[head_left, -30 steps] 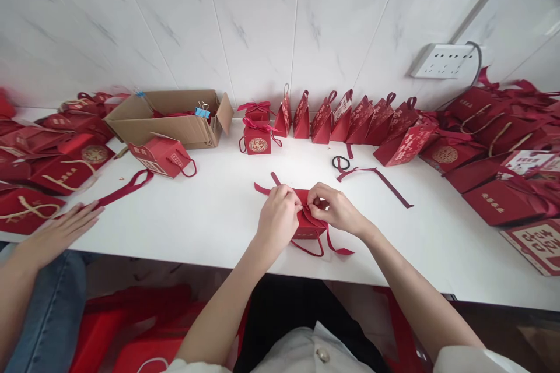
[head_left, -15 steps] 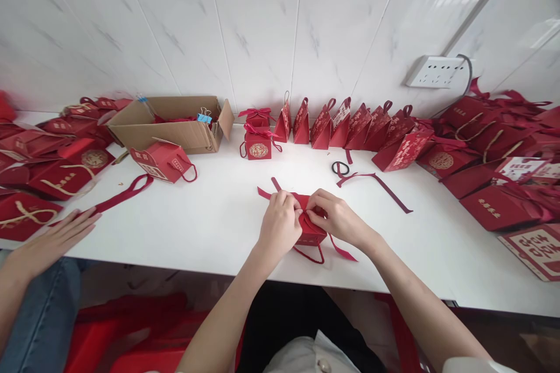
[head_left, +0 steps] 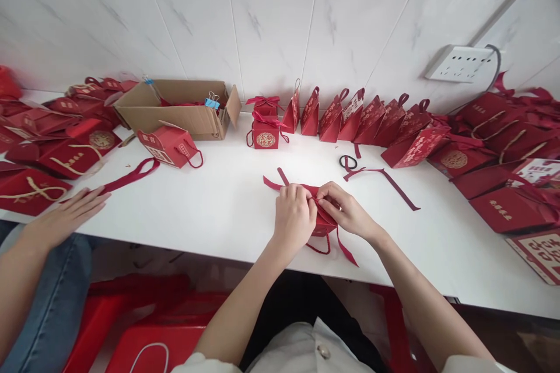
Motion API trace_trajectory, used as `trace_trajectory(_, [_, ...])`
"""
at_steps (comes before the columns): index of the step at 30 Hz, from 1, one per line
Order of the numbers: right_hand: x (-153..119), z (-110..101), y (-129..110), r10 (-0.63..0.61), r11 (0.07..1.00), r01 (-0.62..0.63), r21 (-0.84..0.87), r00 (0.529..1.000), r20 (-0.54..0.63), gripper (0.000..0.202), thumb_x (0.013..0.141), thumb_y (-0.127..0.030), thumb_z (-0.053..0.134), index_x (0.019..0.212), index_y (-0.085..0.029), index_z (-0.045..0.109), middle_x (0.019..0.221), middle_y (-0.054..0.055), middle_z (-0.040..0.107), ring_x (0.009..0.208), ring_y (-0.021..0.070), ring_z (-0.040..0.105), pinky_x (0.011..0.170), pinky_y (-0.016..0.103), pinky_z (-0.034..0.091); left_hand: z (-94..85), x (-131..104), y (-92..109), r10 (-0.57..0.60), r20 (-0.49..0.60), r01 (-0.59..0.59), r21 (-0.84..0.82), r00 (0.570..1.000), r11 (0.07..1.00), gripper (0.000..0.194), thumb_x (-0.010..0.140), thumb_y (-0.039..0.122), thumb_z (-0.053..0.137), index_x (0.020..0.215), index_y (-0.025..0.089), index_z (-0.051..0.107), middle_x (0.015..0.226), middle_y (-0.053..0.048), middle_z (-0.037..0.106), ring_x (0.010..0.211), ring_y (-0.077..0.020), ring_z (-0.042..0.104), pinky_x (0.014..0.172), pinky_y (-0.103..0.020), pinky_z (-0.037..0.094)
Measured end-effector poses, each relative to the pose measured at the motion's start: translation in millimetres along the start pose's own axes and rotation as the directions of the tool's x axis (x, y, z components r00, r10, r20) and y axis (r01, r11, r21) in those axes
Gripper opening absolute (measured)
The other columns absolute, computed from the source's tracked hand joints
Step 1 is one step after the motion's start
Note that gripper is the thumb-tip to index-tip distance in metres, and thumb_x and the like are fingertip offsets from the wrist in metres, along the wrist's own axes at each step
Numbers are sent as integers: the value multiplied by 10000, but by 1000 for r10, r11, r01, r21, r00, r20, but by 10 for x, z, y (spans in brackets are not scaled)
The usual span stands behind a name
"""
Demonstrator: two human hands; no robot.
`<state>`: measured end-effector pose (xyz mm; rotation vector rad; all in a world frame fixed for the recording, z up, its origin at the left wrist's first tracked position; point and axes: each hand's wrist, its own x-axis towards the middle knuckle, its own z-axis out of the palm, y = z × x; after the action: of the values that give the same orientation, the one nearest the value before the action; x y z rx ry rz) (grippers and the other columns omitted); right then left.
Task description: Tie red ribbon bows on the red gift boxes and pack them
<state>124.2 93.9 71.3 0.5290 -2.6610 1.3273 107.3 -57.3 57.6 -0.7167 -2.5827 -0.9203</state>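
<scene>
A small red gift box (head_left: 324,226) sits near the front edge of the white table, with a cord handle (head_left: 321,249) hanging at its front. My left hand (head_left: 294,210) and my right hand (head_left: 343,207) meet over its top. Both pinch a dark red ribbon (head_left: 347,252) at the knot, fingertips close together. Ribbon tails stick out behind my left hand and hang down on the right side. My fingers partly cover the knot and the top of the box.
Finished boxes with bows (head_left: 265,132) and a row of triangular boxes (head_left: 332,119) stand along the wall. Left are a cardboard carton (head_left: 175,119), a red box (head_left: 168,147) and another person's hand (head_left: 81,210) on ribbon. A black ring (head_left: 348,162) and ribbon scrap (head_left: 396,189) lie right, before piled boxes (head_left: 507,207).
The camera view has shifted a little, so things sit slightly differently in the picture. My hands stay over the box, fingertips drawn a bit closer together at the knot.
</scene>
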Motion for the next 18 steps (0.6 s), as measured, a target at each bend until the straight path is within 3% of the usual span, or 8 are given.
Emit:
trace_trajectory(4, [27, -61, -10, -20, 1000, 21, -7, 998, 54, 118, 910, -205, 408, 858, -214, 513, 885, 46, 508, 809, 169, 518, 749, 332, 451, 99, -73, 35, -122, -111, 109, -120, 986, 987, 64, 869, 154, 416, 826, 193, 442, 890, -69, 532, 880, -221, 481, 706, -367, 414])
trace_trajectory(8, [44, -75, 14, -14, 1000, 13, 2, 997, 73, 130, 908, -200, 406, 835, -214, 513, 870, 40, 500, 795, 168, 512, 756, 340, 446, 117, -103, 49, -144, -113, 126, -154, 983, 980, 69, 871, 149, 422, 837, 201, 450, 904, -62, 542, 907, -217, 492, 723, -372, 395])
trace_trajectory(11, [65, -112, 24, 5, 999, -10, 40, 992, 124, 138, 892, -213, 434, 802, -206, 537, 874, 37, 485, 786, 162, 502, 744, 330, 437, 70, -89, 45, -127, -49, 120, -132, 991, 984, 63, 863, 149, 435, 836, 195, 469, 943, -66, 549, 939, -223, 496, 730, -378, 384])
trace_trajectory(15, [132, -227, -30, 58, 989, -94, 117, 959, 278, 130, 851, -234, 476, 760, -195, 560, 839, 20, 454, 707, 141, 468, 655, 295, 417, 3, -45, 49, -70, 106, 80, -92, 992, 993, 101, 850, 127, 432, 835, 192, 507, 1033, -57, 570, 989, -228, 490, 747, -389, 359])
trace_trajectory(18, [178, -311, -88, 103, 983, -150, 110, 930, 352, 70, 793, -205, 511, 729, -188, 535, 827, 12, 454, 692, 136, 446, 646, 291, 393, -22, -21, 68, -90, 139, 103, -92, 986, 990, 90, 844, 144, 446, 854, 191, 522, 1066, -42, 572, 1010, -218, 480, 765, -382, 346])
